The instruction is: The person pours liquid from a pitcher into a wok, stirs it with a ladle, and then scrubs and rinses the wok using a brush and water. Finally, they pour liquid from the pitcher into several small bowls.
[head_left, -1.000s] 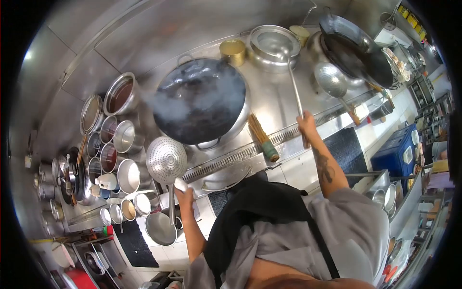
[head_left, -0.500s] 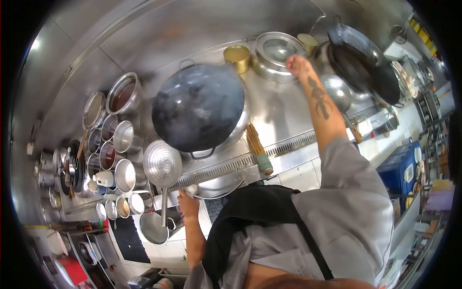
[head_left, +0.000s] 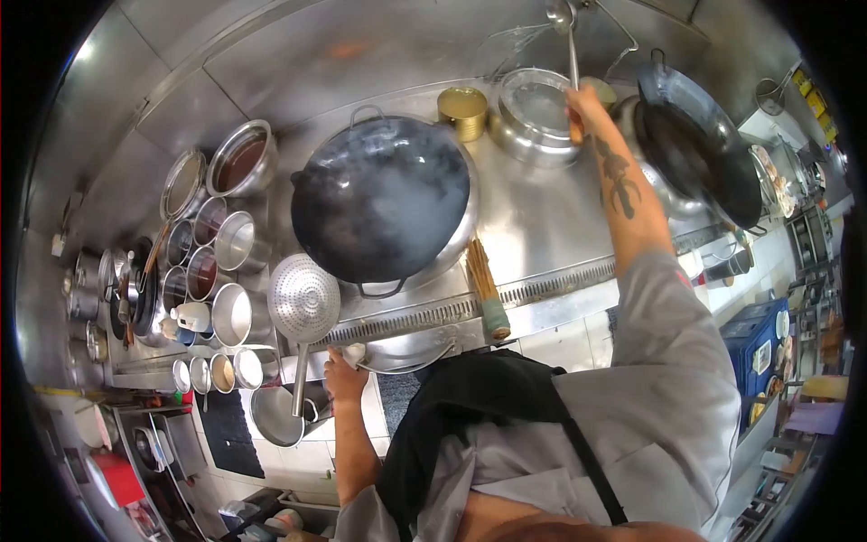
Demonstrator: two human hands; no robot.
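My right hand (head_left: 587, 105) is closed around a ladle (head_left: 573, 56), its metal bowl raised near the back wall and its wooden handle end below my fist. Under and left of that hand sits a round steel pot (head_left: 542, 149) holding liquid. Streaks of water show against the wall beside the ladle bowl. My left hand (head_left: 346, 375) is at the stove's front edge, fingers curled by a small whitish thing (head_left: 355, 352); what they grip is not clear. A large black wok (head_left: 379, 203) steams on the burner. A perforated skimmer (head_left: 304, 298) lies left of it.
A bamboo brush (head_left: 488, 289) lies on the front grate. Steel containers (head_left: 237, 242) with sauces crowd the left side. A gold-coloured tin (head_left: 462, 113) stands at the back. Another dark wok (head_left: 691, 135) is at the right, with a blue box (head_left: 750, 348) beyond the counter.
My right hand has risen slightly and moved right from over the pot, and the ladle now shows upright in it. Water streaks appear on the wall. My left hand stays about where it was.
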